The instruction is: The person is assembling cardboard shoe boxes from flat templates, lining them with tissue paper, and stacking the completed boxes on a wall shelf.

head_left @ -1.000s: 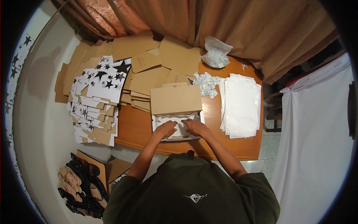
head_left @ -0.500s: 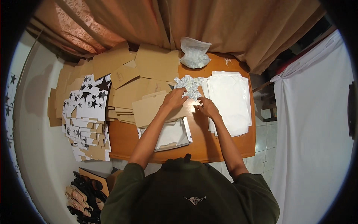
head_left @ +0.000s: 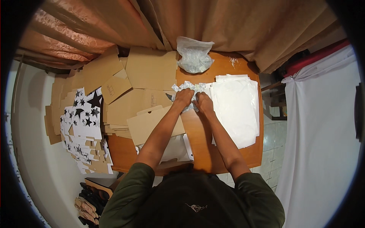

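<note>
A heap of small whitish sachets lies on the table, left of the white paper sheets. My left hand presses into the heap from the near left, its fingers curled down among the sachets. From the right side, my right hand reaches the same heap, fingers bent inward and closed on some sachets. Both hands partly hide the pile, and the fingertips do not show fully. Close below my left forearm sits an open box lined with white paper, its brown cardboard lid raised behind it.
A clear plastic bag of similar sachets stands at the back. Stacked white sheets lie on the right. Flat cardboard pieces cover the left, beside star-printed boxes. Brown curtains hang behind the table.
Both hands have moved onto the sachets, and their fingers have closed into the heap. The view has shifted slightly.
</note>
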### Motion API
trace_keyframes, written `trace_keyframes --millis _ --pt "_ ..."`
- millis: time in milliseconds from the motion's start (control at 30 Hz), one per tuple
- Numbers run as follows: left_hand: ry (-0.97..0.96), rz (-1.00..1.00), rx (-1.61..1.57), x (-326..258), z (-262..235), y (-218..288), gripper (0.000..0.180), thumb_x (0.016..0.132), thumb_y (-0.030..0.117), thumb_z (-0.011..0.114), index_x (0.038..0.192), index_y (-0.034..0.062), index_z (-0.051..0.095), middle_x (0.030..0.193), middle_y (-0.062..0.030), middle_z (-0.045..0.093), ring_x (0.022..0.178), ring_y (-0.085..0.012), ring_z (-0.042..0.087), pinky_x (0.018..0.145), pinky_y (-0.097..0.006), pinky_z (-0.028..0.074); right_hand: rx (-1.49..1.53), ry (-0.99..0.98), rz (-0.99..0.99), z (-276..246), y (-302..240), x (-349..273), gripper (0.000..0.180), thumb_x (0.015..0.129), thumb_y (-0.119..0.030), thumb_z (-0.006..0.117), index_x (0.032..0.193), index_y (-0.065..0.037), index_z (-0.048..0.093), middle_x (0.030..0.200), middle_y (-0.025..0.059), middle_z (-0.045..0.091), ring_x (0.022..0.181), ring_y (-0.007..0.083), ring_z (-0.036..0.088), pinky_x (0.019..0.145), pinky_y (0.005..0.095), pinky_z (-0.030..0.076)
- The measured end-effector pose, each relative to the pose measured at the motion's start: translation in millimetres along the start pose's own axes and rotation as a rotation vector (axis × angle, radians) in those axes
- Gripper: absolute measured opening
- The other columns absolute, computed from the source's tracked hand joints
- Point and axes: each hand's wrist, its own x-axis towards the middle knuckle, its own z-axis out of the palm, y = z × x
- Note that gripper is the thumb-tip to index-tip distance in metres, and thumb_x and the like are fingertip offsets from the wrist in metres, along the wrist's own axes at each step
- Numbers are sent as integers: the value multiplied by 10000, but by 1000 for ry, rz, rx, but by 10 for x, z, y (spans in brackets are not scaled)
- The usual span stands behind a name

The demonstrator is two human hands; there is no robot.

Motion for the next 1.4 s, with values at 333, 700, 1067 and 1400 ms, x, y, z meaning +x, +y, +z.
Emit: trace_keyframes --millis 333,700,1067,1400 --pt "40 46 -20 114 39 -23 206 855 48 634 1060 62 657 1112 -173 633 1070 -379 652 851 -488 561 -56 101 6 113 97 37 122 855 -99 696 935 -10 676 930 195 660 930 399 653 801 481 542" --pt "207 154 -260 -343 -469 225 254 848 165 769 1077 62 731 1079 -140 680 1039 -348 656 843 -434 548 291 406 -36 -314 -154 -324 114 941 -81 651 1009 -4 702 931 129 703 887 257 682 834 370 544" --pt "338 -70 -927 -2073 -669 251 146 887 76 754 996 -6 702 799 -66 708 766 -120 679 701 -298 551 916 -197 -23 -491 -832 -1107 173 978 -99 656 1091 29 681 891 88 675 737 141 708 658 255 556" --pt "283 -331 -1023 -3325 215 -166 75 842 -26 697 917 -31 686 758 -98 712 704 -155 711 650 -293 560 789 -483 -10 537 -1233 -1912 132 954 -51 683 1049 39 671 892 91 701 754 162 737 653 279 556"
